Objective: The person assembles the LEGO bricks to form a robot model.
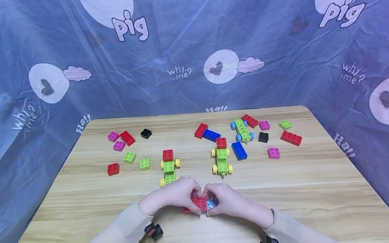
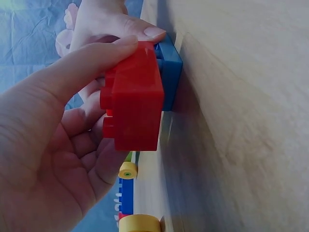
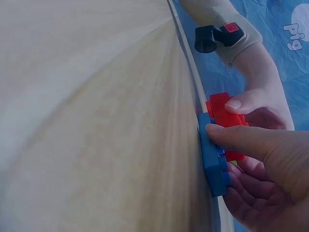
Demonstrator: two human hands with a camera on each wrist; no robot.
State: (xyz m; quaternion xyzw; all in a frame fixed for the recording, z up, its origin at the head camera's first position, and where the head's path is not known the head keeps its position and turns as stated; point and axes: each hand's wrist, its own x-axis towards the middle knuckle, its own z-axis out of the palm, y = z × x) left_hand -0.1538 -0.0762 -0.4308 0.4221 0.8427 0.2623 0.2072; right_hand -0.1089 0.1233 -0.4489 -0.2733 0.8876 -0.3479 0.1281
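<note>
My left hand [image 1: 181, 192] pinches a red building brick [image 1: 199, 202] between thumb and fingers. Opposite it, my right hand [image 1: 225, 200] grips a blue brick [image 3: 210, 154] low over the wooden table. In the left wrist view the red brick [image 2: 137, 96] overlaps the upper side of the blue brick [image 2: 171, 72], its studs turned away from the table. The blue brick reaches out to the right from under the red one. Just beyond my left hand stands a green toy car [image 1: 168, 166] with yellow wheels and a red brick on its far end, partly hidden by the hand.
A second yellow-wheeled green car [image 1: 222, 163] stands beyond my right hand. Farther back is a green base with blue wheels [image 1: 242, 130]. Loose blue [image 1: 239, 150], red [image 1: 291, 138], pink [image 1: 274, 153], black [image 1: 146, 133] and green bricks [image 1: 144, 164] lie around them.
</note>
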